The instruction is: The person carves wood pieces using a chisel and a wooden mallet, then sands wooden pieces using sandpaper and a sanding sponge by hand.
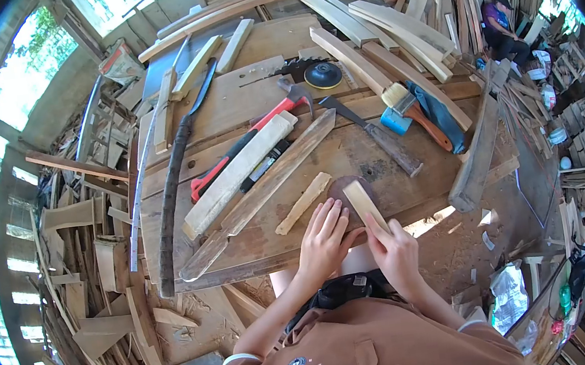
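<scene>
My right hand point(395, 248) grips a short pale wood strip point(365, 203) by its near end. The strip's far end lies over a round brown disc point(340, 186) that looks like sandpaper, on the wooden workbench point(409, 191). My left hand point(324, 235) rests with its fingers stretched out at the near left edge of this disc, its thumb reaching toward my right hand. Left of it lies a small rough wood stick point(302, 204). Beyond are a long pointed wood piece point(284, 171), a pale squared strip point(238, 178) and a red and black hammer point(252, 142).
A long knife point(182, 148) lies along the bench's left side. A chisel-like tool point(374, 137), a paintbrush point(415, 114) and a black round pad point(322, 74) are farther back. Several boards point(339, 18) fill the far edge. Scrap wood surrounds the bench; a person point(499, 29) sits far right.
</scene>
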The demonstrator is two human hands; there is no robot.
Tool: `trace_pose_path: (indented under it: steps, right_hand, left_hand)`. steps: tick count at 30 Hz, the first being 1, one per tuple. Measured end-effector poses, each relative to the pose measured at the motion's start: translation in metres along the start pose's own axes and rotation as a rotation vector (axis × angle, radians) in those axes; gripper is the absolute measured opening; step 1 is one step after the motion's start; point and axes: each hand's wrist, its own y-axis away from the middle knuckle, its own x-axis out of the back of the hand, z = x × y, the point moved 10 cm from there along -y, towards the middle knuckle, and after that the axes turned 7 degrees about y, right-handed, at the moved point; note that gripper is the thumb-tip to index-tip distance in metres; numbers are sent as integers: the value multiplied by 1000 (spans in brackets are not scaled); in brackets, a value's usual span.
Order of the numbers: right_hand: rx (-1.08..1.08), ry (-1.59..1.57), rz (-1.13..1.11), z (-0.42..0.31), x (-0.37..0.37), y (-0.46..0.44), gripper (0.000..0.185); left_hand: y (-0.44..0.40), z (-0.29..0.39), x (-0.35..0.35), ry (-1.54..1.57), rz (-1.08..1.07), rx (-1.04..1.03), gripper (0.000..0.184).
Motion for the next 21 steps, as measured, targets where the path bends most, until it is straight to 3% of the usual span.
trace_pose_path:
  steps: [21]
  right_hand:
    - [-83,-52,-45,9,4,11,45]
  left_hand:
    - [-2,3,4,-2,20,-33,45]
